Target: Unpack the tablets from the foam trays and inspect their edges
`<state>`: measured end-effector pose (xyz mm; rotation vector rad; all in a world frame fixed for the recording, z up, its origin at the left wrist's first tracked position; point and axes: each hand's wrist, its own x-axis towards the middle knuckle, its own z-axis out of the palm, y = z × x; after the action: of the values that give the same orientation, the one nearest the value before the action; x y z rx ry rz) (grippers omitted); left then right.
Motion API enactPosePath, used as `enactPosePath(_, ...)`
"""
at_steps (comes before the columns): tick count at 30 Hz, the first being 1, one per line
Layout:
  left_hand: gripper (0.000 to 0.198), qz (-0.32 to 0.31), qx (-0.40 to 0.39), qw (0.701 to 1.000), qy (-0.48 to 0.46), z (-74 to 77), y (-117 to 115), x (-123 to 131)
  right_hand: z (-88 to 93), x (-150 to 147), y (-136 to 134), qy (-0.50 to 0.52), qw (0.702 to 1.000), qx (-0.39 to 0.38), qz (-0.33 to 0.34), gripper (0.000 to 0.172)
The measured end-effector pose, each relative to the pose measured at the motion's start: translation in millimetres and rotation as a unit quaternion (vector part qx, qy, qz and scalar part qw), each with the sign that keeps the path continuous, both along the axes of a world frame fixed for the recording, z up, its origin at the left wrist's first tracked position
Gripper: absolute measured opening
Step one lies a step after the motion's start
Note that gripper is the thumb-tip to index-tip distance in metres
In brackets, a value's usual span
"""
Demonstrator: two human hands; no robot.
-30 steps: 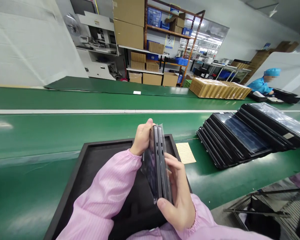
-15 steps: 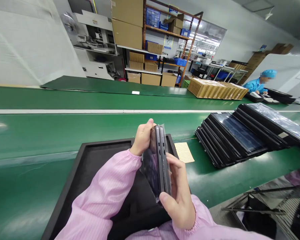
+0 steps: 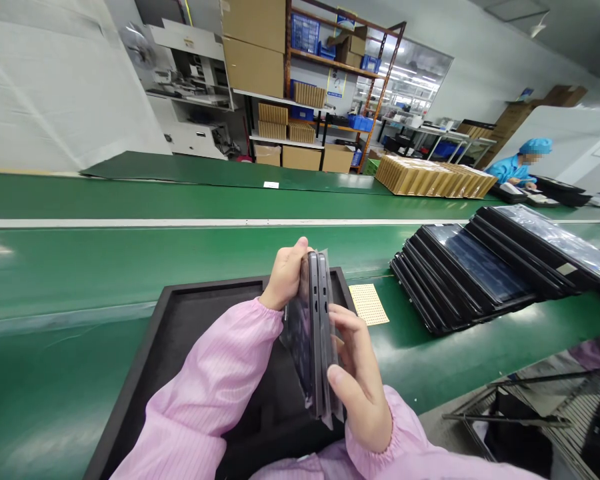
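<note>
Two dark tablets [image 3: 315, 333], face against face or back with thin clear film around them, stand on edge between my hands, their port edges toward me. At the far end my left hand [image 3: 285, 273] is wrapped round them, thumb up. On the right side my right hand [image 3: 357, 373] rests its fingers against the outer tablet, the thumb by its near edge. Below lies a black foam tray [image 3: 195, 333] with raised rims. My forearms and the tablets hide part of its inside.
Stacks of black tablets [image 3: 460, 273] lean on the green bench [image 3: 80, 267] to the right. A yellow sticker sheet [image 3: 369, 304] lies beside the tray. Cardboard dividers [image 3: 435, 179] stand across the bench, with a person in blue [image 3: 515, 170] beyond. A metal rack [image 3: 520, 420] is at lower right.
My right thumb has shifted up and right, off the face of the near edge. The tablets' near end has turned slightly to the right. My left hand keeps its grip.
</note>
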<state>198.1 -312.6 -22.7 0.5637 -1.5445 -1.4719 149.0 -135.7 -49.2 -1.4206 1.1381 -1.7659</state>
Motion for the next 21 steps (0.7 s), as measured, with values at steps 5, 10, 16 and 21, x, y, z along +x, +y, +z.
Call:
enactPosePath(5, 0.068, 0.008, -0.013, 1.000, 0.002, -0.7, 1.5, -2.3, 2.4, -0.3, -1.4, 0.022, 0.999, 0.018, -0.036, 0.058)
enactPosePath(10, 0.069, 0.011, -0.029, 1.000, 0.001, -3.6, 0.6, -3.1, 3.5, -0.7, -2.0, 0.032, 0.997, 0.036, -0.054, 0.056)
enactPosePath(16, 0.067, 0.034, -0.029, 0.999, 0.005, -10.8, -3.6, -4.0, 2.1, -4.8, -3.9, 0.040, 0.996, 0.050, -0.063, 0.055)
enactPosePath(21, 0.064, 0.050, -0.009, 0.999, 0.011, -16.7, -5.4, -5.2, 1.1, -5.4, -5.5, 0.043, 0.995, 0.045, -0.072, 0.055)
